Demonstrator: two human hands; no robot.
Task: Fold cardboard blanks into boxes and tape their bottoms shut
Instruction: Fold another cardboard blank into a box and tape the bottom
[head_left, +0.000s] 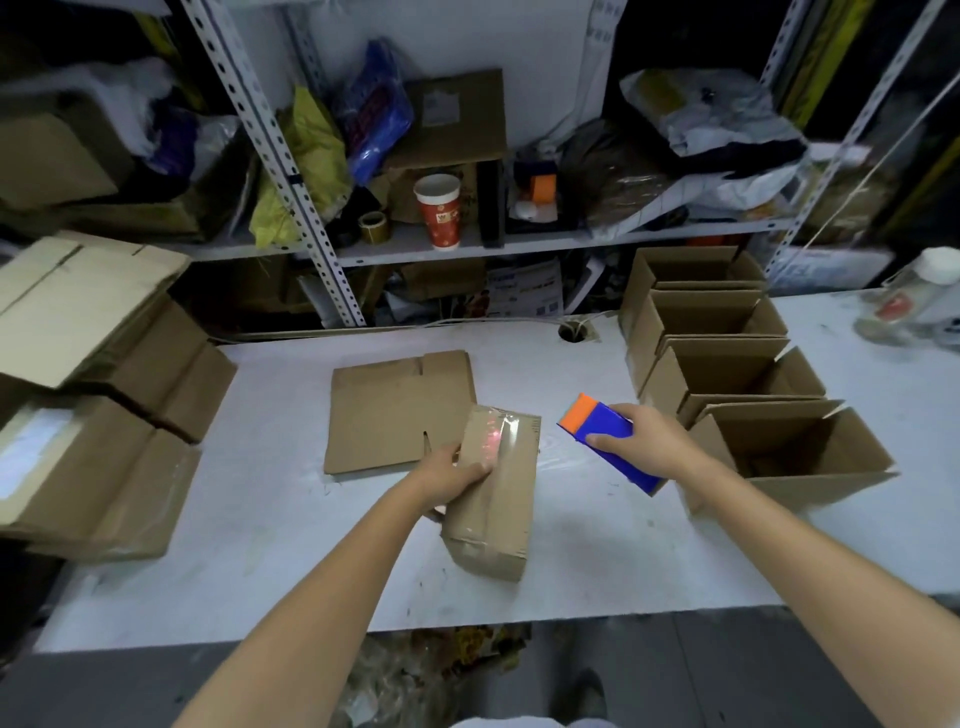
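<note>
Left hand (457, 475) grips taped box (493, 488); right hand (641, 441) grips dispenser (605, 441). Press tape ends flat before placing box right.

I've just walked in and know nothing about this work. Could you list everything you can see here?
folded box: 1, brown with clear tape on top, table centre
cardboard blank: 1 seen, brown, flat on the table behind the folded box
open boxes: 4, brown, row on the table's right side
tape dispenser: 1, blue and orange, right of the folded box
cardboard stacks: several, brown, table's left end
paper cup: 1, red and white, on the shelf
tape roll: 1, brownish, left of the paper cup
shelf: 1, pale metal, behind the table
table: 1, white, foreground
left hand: 1, grips the folded box
right hand: 1, holds the tape dispenser
</note>
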